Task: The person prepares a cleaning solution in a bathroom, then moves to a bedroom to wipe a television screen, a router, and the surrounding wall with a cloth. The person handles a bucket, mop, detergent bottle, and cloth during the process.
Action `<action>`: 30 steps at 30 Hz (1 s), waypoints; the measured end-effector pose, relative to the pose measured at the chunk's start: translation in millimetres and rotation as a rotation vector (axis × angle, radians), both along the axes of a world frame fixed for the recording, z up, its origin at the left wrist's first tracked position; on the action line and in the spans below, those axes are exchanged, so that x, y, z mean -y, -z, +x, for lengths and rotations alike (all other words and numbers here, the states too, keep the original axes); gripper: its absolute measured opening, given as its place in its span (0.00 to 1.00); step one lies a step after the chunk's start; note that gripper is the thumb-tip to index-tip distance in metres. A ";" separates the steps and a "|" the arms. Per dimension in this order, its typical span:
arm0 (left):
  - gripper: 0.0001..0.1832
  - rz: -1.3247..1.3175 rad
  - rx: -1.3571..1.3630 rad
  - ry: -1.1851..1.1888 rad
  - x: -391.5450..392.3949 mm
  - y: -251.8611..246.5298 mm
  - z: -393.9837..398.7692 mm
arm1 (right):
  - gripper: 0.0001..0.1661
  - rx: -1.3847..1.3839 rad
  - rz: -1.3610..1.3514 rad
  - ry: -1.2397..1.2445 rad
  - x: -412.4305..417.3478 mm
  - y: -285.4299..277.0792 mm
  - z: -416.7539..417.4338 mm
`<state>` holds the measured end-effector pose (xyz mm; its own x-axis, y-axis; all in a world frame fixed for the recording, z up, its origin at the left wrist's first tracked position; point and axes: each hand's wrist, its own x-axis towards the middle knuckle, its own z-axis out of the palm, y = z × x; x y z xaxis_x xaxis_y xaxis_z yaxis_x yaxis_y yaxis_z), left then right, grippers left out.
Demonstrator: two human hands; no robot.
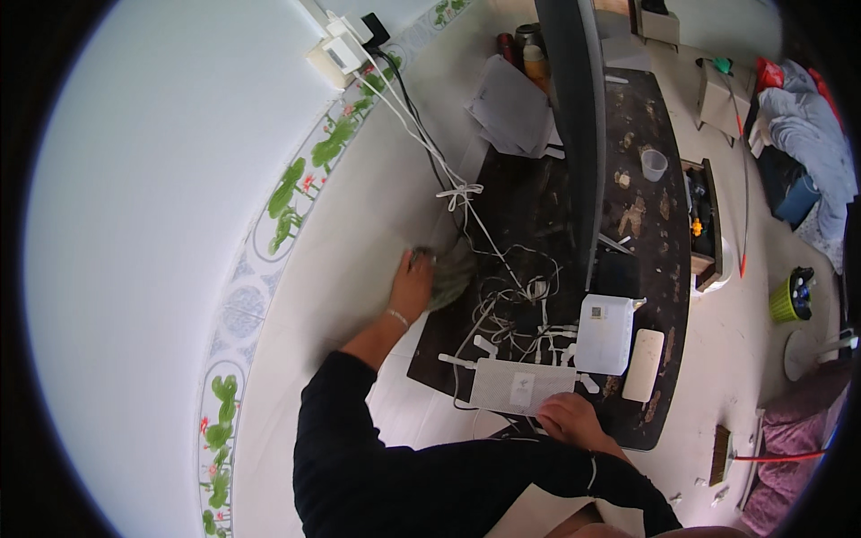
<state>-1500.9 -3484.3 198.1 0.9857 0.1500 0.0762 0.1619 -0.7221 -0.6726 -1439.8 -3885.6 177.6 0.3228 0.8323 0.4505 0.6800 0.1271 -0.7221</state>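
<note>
My left hand [414, 279] grips a blurred grey-green thing [452, 277] between the tiled wall and the back edge of the dark table [629, 242]. Whether it is a cloth or a brush cannot be told. My right hand [572, 418] holds the near corner of a white router [494, 385] with a perforated top and several stubby antennas. A second white network box [604, 334] stands just beyond it, with plugs along its left side. Tangled white and dark cables [501, 309] lie behind both. A cream oblong case [643, 365] lies at the right.
A large dark screen [578, 134], seen edge-on, stands across the table. Cables run up to a wall socket with plugs [343, 54]. A plastic cup [653, 165] sits near an open drawer [703, 222]. Grey folders [514, 107] lean at the far end. A broom [721, 455] lies right.
</note>
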 end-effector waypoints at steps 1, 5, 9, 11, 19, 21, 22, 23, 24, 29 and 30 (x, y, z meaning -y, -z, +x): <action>0.18 -0.025 -0.014 0.004 11.2 -10.8 -15.6 | 0.06 0.006 0.007 -0.018 -1.3 -0.7 2.0; 0.17 -0.200 0.005 -0.010 37.4 -45.6 -77.1 | 0.05 -0.003 0.005 -0.095 -3.8 -3.1 4.8; 0.18 -0.160 0.014 -0.042 44.6 -63.7 -75.5 | 0.05 0.008 -0.004 -0.137 -5.8 0.4 4.2; 0.19 -0.091 0.022 -0.028 29.0 -62.2 -52.0 | 0.05 -0.011 -0.022 -0.145 -8.4 2.1 4.6; 0.22 0.104 0.067 -0.048 -40.7 -34.3 92.2 | 0.05 -0.008 -0.130 -0.056 -4.2 9.4 -0.5; 0.19 0.102 0.069 -0.015 -41.9 -17.3 92.5 | 0.05 -0.030 -0.105 -0.001 -2.6 9.7 -3.2; 0.19 0.103 0.068 0.002 -40.5 -9.8 89.6 | 0.05 -0.019 -0.112 0.024 -0.8 10.8 -3.3; 0.19 0.049 0.058 0.025 -39.0 -3.2 81.6 | 0.05 -0.008 -0.119 0.045 2.2 12.6 -2.8; 0.20 0.011 0.053 0.048 -39.0 -6.1 72.2 | 0.05 0.008 -0.111 0.065 1.8 14.0 -1.8; 0.24 0.163 0.037 -0.027 -31.2 -76.9 71.2 | 0.06 0.018 -0.021 0.053 -3.3 10.2 0.2; 0.25 0.203 0.018 -0.110 -31.3 -103.3 80.0 | 0.06 0.024 0.000 0.037 -4.8 7.5 -0.6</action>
<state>-1420.9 -3453.0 301.5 0.9626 0.2361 0.1332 0.2453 -0.5495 -0.7987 -1440.4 -3880.7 170.1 0.3422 0.8203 0.4583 0.7016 0.1014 -0.7053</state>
